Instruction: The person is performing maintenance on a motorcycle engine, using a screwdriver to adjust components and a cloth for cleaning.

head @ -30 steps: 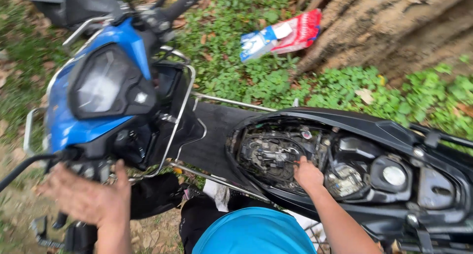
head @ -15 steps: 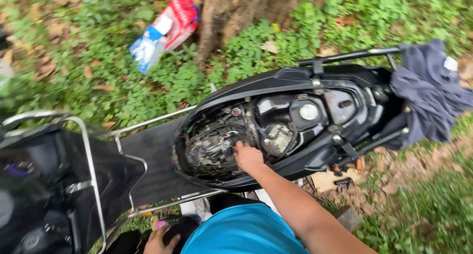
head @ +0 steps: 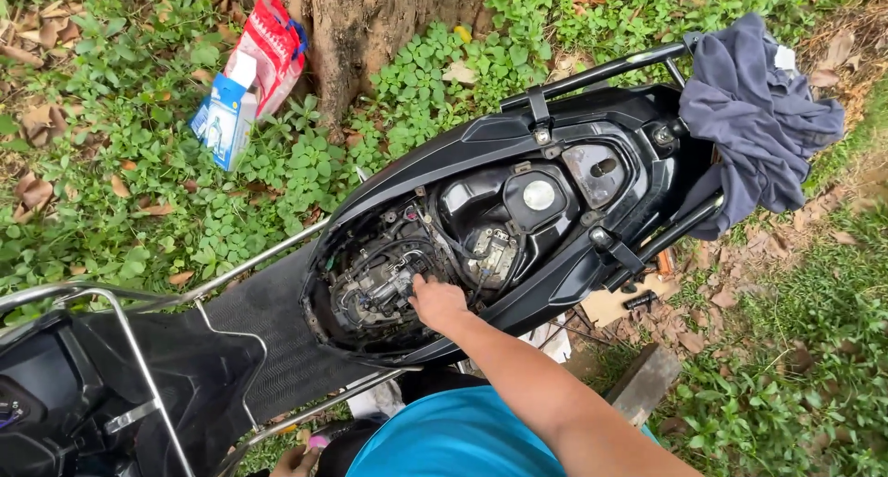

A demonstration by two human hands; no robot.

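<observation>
The right hand (head: 438, 303) is reaching into the scooter's open compartment (head: 481, 227), fingers curled onto the wiring cluster (head: 379, 283) just upper-left of them; whether they grip anything I cannot tell. The left hand (head: 294, 461) is sitting at the bottom edge, farther off.

From my headcam feed I log the body as follows. Right grip (head: 437, 303): a bare hand, no glove, no ring or watch that I can make out. Right forearm bare along its whole visible length; no sleeve edge reaches into view on that side. Torso covered by a bright turquoise shirt (head: 453, 440), plain fabric, no print or seam detail visible from here. Left grip (head: 294, 462): only a sliver shows at the bottom edge, bare, too little in view to note more. Below the shirt, dark clothing, unclear.
</observation>
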